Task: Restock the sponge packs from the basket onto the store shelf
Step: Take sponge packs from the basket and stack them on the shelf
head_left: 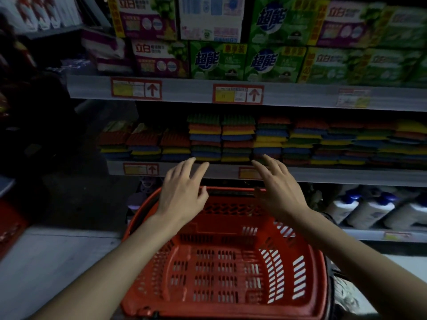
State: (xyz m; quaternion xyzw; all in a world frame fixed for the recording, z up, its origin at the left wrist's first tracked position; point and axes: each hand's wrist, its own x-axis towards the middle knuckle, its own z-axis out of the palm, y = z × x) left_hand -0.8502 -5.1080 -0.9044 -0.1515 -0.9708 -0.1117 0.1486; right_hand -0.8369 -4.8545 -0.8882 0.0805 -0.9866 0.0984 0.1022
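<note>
Just beyond both hands (231, 188): sponge packs (221, 139) on shelf (323, 175).

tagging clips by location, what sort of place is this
Most likely a shop aisle, probably a supermarket's cleaning section: price tags on the shelf edge, stacked sponge packs below boxed detergent, and a red shopping basket in front.

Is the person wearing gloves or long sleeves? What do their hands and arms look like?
No gloves: the left hand and right hand are bare. The left forearm and right forearm are bare too, no sleeve in view. I see no ring, watch or bracelet, though the light is dim.
</note>
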